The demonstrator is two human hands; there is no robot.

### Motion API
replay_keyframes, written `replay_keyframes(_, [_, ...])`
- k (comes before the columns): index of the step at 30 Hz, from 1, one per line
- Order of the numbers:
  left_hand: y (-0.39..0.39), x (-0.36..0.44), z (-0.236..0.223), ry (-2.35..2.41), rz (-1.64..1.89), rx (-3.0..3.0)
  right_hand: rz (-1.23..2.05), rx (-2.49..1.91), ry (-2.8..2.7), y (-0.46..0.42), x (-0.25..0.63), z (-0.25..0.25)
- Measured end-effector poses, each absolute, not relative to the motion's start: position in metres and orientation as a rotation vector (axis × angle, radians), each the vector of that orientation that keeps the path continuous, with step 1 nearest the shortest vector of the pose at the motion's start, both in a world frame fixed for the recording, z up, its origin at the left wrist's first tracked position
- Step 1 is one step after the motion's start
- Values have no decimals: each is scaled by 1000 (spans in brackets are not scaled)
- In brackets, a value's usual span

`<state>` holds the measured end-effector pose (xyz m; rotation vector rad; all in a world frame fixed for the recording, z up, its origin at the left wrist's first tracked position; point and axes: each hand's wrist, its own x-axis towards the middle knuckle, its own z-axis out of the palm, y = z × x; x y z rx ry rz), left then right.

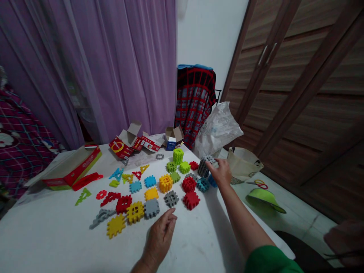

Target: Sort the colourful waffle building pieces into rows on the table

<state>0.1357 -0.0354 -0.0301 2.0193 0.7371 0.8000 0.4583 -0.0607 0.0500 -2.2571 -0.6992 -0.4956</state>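
My right hand (222, 173) grips a stack of grey toothed building tiles (205, 166) at the table's right edge. Blue tiles (212, 181) and teal tiles (203, 184) lie just below that stack. With nothing in it, my left hand (162, 233) rests low over the white table, fingers stretched forward. The grey window tile (171, 198) is just beyond its fingertips. Nearby are a red tile stack (191, 200), a grey-blue tile stack (151, 208) and an orange window tile stack (165, 183). A light green stack (178, 156) stands farther back.
Yellow tiles (116, 226) and triangular pieces (102, 218) spread across the table's left half. An opened red box (74, 167) and torn cartons (136, 143) lie behind. A plastic bag (217, 127), a cloth bag (244, 163), scissors (260, 184) and a green visor (264, 200) are to the right.
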Motion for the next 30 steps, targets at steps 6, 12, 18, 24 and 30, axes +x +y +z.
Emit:
replay_keyframes(6, [-34,136,-33,726,783,2023,-493,-2268,-720,-57,465,39])
replay_keyframes(12, [-35,135,-35,732,780,2039,-429,-2295,-736,-58,470,38])
replay_keyframes(18, [-34,136,-34,731,790,2067,-395,-2312,-773,-58,470,39])
replay_keyframes(24, [-36,135,-33,730,792,2089,-394,-2307,-810,-61,474,37])
replay_keyframes(30, [-39,136,-28,729,771,2101,-487,-2118,-820,-72,450,41])
